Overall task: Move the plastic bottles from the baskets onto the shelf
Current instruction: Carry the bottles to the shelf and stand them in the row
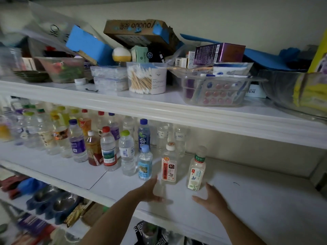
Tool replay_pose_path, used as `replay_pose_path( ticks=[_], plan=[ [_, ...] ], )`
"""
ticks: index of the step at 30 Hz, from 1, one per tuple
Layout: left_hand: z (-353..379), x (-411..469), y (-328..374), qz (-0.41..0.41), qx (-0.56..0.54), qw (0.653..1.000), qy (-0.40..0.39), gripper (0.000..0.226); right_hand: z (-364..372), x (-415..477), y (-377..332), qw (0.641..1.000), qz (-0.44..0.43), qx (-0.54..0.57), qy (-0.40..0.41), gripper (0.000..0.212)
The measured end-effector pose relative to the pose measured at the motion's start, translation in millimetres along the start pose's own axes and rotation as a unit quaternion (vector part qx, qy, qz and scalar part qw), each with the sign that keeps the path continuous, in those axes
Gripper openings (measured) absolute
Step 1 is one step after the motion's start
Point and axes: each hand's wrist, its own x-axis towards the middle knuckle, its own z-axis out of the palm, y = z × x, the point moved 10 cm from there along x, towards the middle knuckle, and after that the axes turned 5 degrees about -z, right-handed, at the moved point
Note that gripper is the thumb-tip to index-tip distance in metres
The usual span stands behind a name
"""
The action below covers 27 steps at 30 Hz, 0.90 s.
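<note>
Both hands were spread & empty over the near edge of the middle shelf (247,200). Left hand (150,190) was close to the red-label bottle (169,167), contact unclear; right hand (211,200) was just beside the green-label bottle (196,171). Both stood upright, right of the crowded bottle row (106,147). Baskets not in view. Prob. next: fetch more. Pull hands straight back w/o clipping the bases, then fill the bare shelf to the right.

A plain cream wall (238,16) is rising behind a white shelf unit (159,110) whose boards are spanning the whole view. Dim, even light is falling across it, leaving the right edge lying in shadow.
</note>
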Motion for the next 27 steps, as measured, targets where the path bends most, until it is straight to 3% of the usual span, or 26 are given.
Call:
replay_pose_path(
  ticks=[4, 9, 17, 23, 27],
  plan=[
    [-3, -48, -49, -0.001, 0.198, 0.980, 0.021, 0.108, 38, -41, -33, 0.988, -0.031, -0.146, -0.048, 0.110],
    [-37, -129, -126, -0.049, 0.274, 0.956, 0.095, 0.101, 83, -70, -130, 0.974, -0.122, -0.180, -0.067, 0.110],
    [-109, -312, -288, -0.216, 0.210, 0.930, 0.210, 0.100, 193, -120, -376, 0.902, -0.364, -0.190, -0.134, 0.110],
    [-128, -491, -406, -0.391, 0.164, 0.869, 0.256, 0.102, 287, -195, -557, 0.813, -0.513, -0.212, -0.173, 0.115],
    [-116, -606, -458, -0.497, 0.135, 0.810, 0.281, 0.108, 343, -272, -652, 0.749, -0.602, -0.193, -0.197, 0.115]
  ],
)
